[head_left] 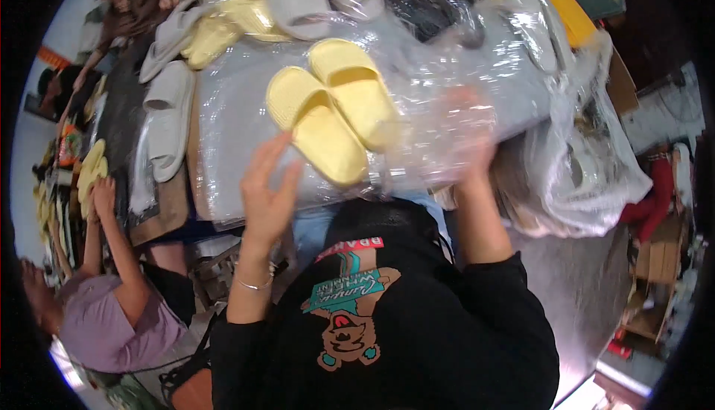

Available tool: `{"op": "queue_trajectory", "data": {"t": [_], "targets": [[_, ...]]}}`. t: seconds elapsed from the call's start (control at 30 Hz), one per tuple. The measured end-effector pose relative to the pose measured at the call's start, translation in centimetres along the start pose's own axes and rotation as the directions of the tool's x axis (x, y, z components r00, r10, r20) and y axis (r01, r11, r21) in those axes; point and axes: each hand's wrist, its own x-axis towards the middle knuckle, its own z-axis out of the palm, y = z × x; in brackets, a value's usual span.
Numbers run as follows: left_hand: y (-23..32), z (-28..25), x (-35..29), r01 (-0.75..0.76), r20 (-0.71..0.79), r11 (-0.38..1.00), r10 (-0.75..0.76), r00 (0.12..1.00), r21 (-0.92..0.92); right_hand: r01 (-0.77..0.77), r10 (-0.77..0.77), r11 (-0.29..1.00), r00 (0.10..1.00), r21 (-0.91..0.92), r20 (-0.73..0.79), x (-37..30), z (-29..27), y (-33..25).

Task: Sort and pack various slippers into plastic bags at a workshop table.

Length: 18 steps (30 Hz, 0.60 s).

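A pair of yellow slippers point(328, 116) lies side by side on the plastic-covered table point(238, 112), toes pointing away from me. My left hand point(269, 190) is at the left slipper's edge, with its fingers apart and nothing in them. Whether its fingertips touch the slipper I cannot tell. To the right of the pair, my right hand point(477, 142) holds a clear plastic bag point(432, 145). Both this hand and the bag are smeared by motion, and the film partly covers the fingers.
Grey slippers point(167, 119), more yellow slippers point(216, 37) and a dark wrapped bundle point(436, 8) line the table's left and far sides. A large clear bag point(581, 179) hangs at the right. A person in a mauve shirt point(119, 324) works at the left; others are beyond.
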Motion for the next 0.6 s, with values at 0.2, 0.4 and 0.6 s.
{"op": "queue_trajectory", "data": {"t": [0.2, 0.4, 0.6], "targets": [[-2.0, 2.9, 3.7, -0.058, -0.063, 0.970, 0.075, 0.995, 0.235, -0.014, 0.388, 0.881, 0.595, 0.473, -0.704, -5.7, -22.7, 6.6], [-4.4, 6.0, 7.0, -0.180, 0.063, 0.932, 0.168, 0.984, 0.314, -0.479, 0.755, 0.652, 0.345, 0.587, -0.557, -15.8, -25.0, 25.0], [-6.5, 7.8, 6.6, -0.221, 0.187, 0.871, 0.152, 0.970, 0.439, -0.734, 0.921, 0.380, 0.359, 0.563, -0.153, -13.4, -19.9, 38.1]]}}
